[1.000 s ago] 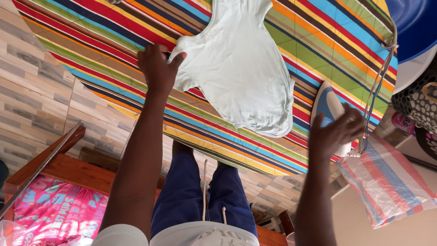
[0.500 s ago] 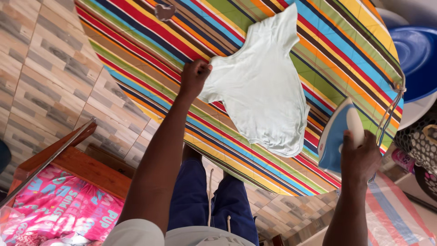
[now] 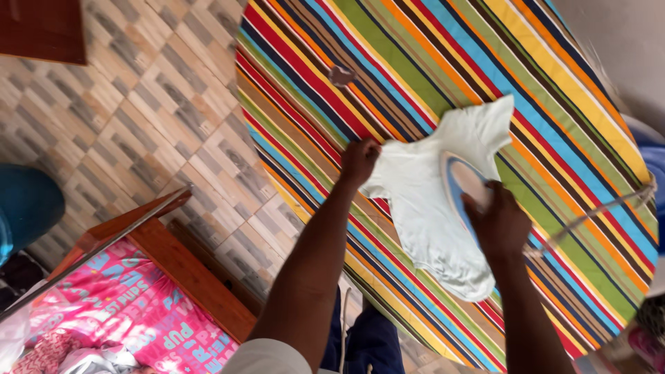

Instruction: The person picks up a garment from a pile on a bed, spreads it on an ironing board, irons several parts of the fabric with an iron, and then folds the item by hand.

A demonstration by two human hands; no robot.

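A small pale mint shirt (image 3: 422, 208) lies flat on a round table covered with a bright striped cloth (image 3: 388, 76). My left hand (image 3: 359, 161) pins the shirt's near sleeve edge against the cloth. My right hand (image 3: 500, 221) grips the handle of a blue and white iron (image 3: 460, 181), which rests on the middle of the shirt. The iron's cord (image 3: 589, 215) runs off to the right across the table.
A tiled floor (image 3: 138, 118) spreads to the left. A wooden-framed glass-topped piece (image 3: 125, 239) with pink printed fabric (image 3: 118, 312) sits lower left. A blue object (image 3: 28, 204) stands at the left edge; a blue tub shows at the far right.
My right hand brought the iron from the table's edge onto the shirt. My left hand kept holding the sleeve. The view swung, so the table now fills the upper right.
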